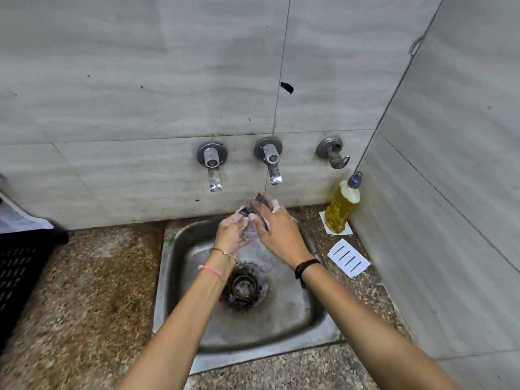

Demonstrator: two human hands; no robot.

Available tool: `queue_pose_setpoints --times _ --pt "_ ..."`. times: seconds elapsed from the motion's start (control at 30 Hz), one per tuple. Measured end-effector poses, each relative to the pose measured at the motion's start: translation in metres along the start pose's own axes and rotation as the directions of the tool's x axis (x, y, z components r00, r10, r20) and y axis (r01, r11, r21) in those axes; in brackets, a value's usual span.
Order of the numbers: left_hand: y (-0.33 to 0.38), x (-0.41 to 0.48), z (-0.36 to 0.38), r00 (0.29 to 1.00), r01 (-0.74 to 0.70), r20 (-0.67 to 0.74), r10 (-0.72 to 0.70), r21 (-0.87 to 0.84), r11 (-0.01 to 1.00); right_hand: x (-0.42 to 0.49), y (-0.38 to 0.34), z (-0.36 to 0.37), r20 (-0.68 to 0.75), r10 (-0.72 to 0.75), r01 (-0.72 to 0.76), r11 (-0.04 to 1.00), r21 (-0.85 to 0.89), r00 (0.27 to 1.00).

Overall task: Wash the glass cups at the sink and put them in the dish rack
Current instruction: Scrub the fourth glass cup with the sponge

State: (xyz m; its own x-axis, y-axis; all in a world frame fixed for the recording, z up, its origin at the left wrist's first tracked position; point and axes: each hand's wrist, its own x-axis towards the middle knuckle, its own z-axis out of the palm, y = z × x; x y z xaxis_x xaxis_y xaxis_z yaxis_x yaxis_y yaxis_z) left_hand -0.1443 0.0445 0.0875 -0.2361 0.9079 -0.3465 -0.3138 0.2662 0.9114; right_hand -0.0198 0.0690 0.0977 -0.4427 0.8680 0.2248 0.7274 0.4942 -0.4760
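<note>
The fingers [239, 219] of the left hand [232, 235] were curled around a soapy glass cup [249, 228], much blurred by foam, above the back part of the sink [174, 277]. The right hand [278, 230] lay over the cup, its foamy fingers bent around a dark scrubber [254, 208]. A black crate [17, 277] stood well left of the sink. A yellow soap bottle [342, 209] stood near the sink's right back corner, and a white soap dish [348, 258] lay beside its right rim

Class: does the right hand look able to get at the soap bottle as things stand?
Probably yes: the soap bottle stands on the counter right of the right hand, nothing between.
</note>
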Motion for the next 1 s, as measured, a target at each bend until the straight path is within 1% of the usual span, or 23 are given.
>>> queue_pose_setpoints --times 0.03,0.07,0.13,0.17,0.2,0.23,0.3,0.37,0.4,0.43,0.5,0.53,0.57,0.6,0.63,0.67,0.7,0.73,0.77,0.83,0.87,0.93,1.0 --pt "0.001 0.001 -0.001 1.0 -0.014 -0.015 0.014 -0.003 1.0 -0.005 0.001 0.003 -0.003 -0.014 0.014 1.0 0.009 1.0" --pt "0.0 0.003 -0.003 0.999 -0.033 -0.008 0.033 0.024 0.999 -0.01 0.002 0.004 -0.011 -0.001 0.002 0.998 0.062 1.0" --pt "-0.005 0.006 -0.005 0.998 -0.069 0.014 0.068 0.076 0.995 -0.007 0.008 0.003 -0.038 0.047 -0.041 0.99 0.136 0.998" --pt "-0.007 0.006 -0.006 0.997 -0.079 0.002 0.079 0.097 0.992 -0.002 0.011 0.003 -0.027 0.086 -0.081 0.984 0.158 0.996" --pt "-0.007 0.006 -0.007 0.996 -0.082 -0.015 0.084 0.099 0.992 0.003 0.011 0.001 -0.008 0.108 -0.105 0.978 0.183 0.994" --pt "-0.007 0.006 -0.006 0.995 -0.089 -0.027 0.092 0.081 0.993 0.006 0.009 0.001 -0.012 0.101 -0.096 0.974 0.204 0.995" --pt "-0.005 0.006 -0.001 0.995 -0.091 -0.05 0.091 -0.004 0.996 0.007 0.007 0.005 -0.076 0.076 -0.054 0.963 0.263 0.994" --pt "-0.001 0.004 0.002 0.996 -0.061 -0.071 0.052 -0.124 0.99 0.0 0.005 0.011 -0.129 0.049 -0.003 0.942 0.335 0.99" --pt "-0.001 0.003 0.002 0.998 -0.032 -0.067 0.02 -0.186 0.982 -0.008 0.005 0.016 -0.139 0.012 0.039 0.936 0.351 0.99" --pt "-0.002 0.002 0.001 0.999 -0.002 -0.053 -0.012 -0.247 0.969 -0.015 0.003 0.02 -0.155 -0.044 0.095 0.934 0.344 0.987" --pt "-0.004 -0.001 -0.001 0.999 0.04 -0.015 -0.046 -0.281 0.959 -0.023 0.006 0.029 -0.176 -0.122 0.172 0.938 0.302 0.977" --pt "-0.006 0.0 -0.001 0.999 0.046 -0.005 -0.049 -0.258 0.965 -0.021 0.007 0.03 -0.186 -0.092 0.146 0.944 0.297 0.978" --pt "-0.007 -0.002 -0.002 0.999 0.045 -0.004 -0.047 -0.235 0.971 -0.017 0.008 0.029 -0.187 0.0 0.063 0.943 0.327 0.982" --pt "-0.008 -0.003 -0.002 0.999 0.042 -0.004 -0.044 -0.223 0.974 -0.011 0.008 0.025 -0.162 0.144 -0.069 0.917 0.393 0.976" --pt "-0.009 -0.005 -0.002 0.999 0.039 0.0 -0.04 -0.234 0.971 -0.004 0.008 0.019 -0.106 0.298 -0.205 0.834 0.512 0.949" --pt "-0.01 -0.007 0.0 0.999 0.037 0.006 -0.037 -0.248 0.968 0.001 0.009 0.014 -0.027 0.405 -0.297 0.713 0.635 0.914" --pt "-0.009 -0.008 0.002 0.999 0.04 0.01 -0.038 -0.271 0.962 0.004 0.01 0.012 0.022 0.45 -0.329 0.618 0.714 0.893" --pt "-0.008 -0.009 0.003 0.999 0.05 0.007 -0.051 -0.297 0.953 0.003 0.008 0.01 0.041 0.458 -0.338 0.59 0.733 0.888" --pt "-0.007 -0.009 0.004 0.997 0.068 0.003 -0.071 -0.345 0.936 0.001 0.003 0.01 0.019 0.427 -0.313 0.632 0.709 0.904" --pt "-0.001 -0.006 0.002 0.991 0.124 0.008 -0.134 -0.435 0.892 -0.006 -0.002 0.015 -0.093 0.283 -0.18 0.797 0.576 0.955" --pt "0.002 -0.005 -0.001 0.985 0.163 0.031 -0.167 -0.448 0.879 -0.009 -0.002 0.017 -0.148 0.201 -0.101 0.858 0.504 0.968" --pt "0.004 -0.005 -0.007 0.966 0.257 0.092 -0.241 -0.391 0.884 -0.009 0.009 0.017 -0.245 -0.03 0.109 0.943 0.314 0.969" --pt "0.006 -0.01 -0.011 0.949 0.312 0.147 -0.28 -0.301 0.901 -0.005 0.02 0.015 -0.265 -0.266 0.292 0.954 0.064 0.927"
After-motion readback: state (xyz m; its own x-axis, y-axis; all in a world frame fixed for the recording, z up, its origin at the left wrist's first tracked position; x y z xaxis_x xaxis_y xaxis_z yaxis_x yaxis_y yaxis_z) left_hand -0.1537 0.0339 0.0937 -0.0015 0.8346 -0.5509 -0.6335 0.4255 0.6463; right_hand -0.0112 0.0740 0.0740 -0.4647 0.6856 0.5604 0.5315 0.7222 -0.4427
